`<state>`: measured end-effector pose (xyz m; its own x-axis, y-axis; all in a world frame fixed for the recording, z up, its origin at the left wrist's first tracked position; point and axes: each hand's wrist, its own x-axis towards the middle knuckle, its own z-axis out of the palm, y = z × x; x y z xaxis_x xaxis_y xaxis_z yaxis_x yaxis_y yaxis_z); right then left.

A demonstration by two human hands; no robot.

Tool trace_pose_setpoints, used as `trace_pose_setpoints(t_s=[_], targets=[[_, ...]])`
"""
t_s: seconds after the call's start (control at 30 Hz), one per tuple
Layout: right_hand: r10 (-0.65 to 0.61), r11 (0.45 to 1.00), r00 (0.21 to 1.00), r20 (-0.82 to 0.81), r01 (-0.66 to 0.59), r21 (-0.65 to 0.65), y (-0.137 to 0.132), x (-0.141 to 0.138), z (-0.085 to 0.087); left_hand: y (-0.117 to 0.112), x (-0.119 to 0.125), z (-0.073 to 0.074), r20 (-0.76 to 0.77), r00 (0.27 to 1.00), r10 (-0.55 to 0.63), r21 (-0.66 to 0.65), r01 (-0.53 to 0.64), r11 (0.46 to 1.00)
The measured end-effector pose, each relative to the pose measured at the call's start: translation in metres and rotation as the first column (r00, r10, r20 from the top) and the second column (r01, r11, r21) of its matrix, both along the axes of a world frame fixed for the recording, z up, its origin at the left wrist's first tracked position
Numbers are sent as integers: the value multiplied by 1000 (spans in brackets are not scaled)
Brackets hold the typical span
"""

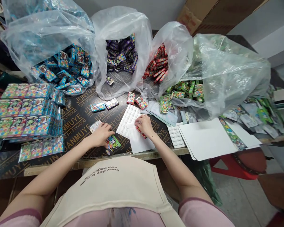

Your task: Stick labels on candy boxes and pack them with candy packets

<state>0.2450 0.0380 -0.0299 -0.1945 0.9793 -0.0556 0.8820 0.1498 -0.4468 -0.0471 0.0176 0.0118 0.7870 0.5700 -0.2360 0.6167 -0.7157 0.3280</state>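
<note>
Head view, left hand (100, 136) curled over green carton (114, 143), hold unclear, right hand (145, 125) grasping red carton (141, 132), white paper (138, 145) beneath, sticker sheet (126, 121) left of fingers (137, 120), plastic bags (143, 34) beyond

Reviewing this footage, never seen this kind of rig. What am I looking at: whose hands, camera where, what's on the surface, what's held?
No machine here: the grips are one person's bare hands. The single picture comes from a camera worn on that person's head, looking forward and down.

The surface is a dark printed plywood table. Toward its far side, clear plastic bags hold small blue, purple, red and green boxes. Shiny multicoloured packs are stacked on the left.

The left grip touches a black-and-green pack. The right grip has its fingers at a red box above a white sheet; whether either item is lifted, I can't tell.
</note>
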Motion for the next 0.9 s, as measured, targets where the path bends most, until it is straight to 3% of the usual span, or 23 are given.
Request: trace_pose_setpoints(t_s=[0.13, 0.23, 0.33, 0.4, 0.47, 0.53, 0.6, 0.63, 0.7, 0.77, 0.9], targets=[[40, 999, 998, -44, -40, 9, -4, -1, 0, -5, 19, -8, -15, 995, -99, -22, 99, 995], [37, 999, 995, -91, -36, 16, -7, 0, -2, -2, 23, 0, -37, 993, -109, -149, 102, 984], [5, 1000, 990, -144, -3, 17, -8, 5, -5, 6, 18, 20, -10, 1000, 29, -289, -31, 957], [-18, 1000, 982, -187, 22, 16, -9, 9, -3, 10, 10, 33, 153, 963, 222, -340, -160, 927], [-43, 998, 972, -231, 52, 32, -10, 6, 3, 9, 3, 41, 381, 814, 437, -423, -267, 866], [-79, 994, 933, -352, 102, 46, -11, -5, 16, 3, -2, 41, 524, 586, 617, -549, -321, 772], [-99, 991, 819, -566, 131, 16, -15, -26, 35, -7, -3, 34, 545, 399, 737, -666, -329, 670], [-100, 993, 728, -678, 121, -17, -17, -39, 44, -12, -2, 30, 535, 341, 773, -705, -324, 631], [-102, 995, 549, -829, 57, -85, -21, -64, 61, -22, 1, 22, 512, 285, 810, -750, -311, 583], [-129, 990, 451, -883, 13, -138, -26, -85, 73, -29, 3, 18, 492, 275, 826, -774, -296, 560], [-191, 980, 450, -872, 33, -197, -33, -105, 79, -30, 2, 27, 518, 208, 830, -754, -348, 558]])
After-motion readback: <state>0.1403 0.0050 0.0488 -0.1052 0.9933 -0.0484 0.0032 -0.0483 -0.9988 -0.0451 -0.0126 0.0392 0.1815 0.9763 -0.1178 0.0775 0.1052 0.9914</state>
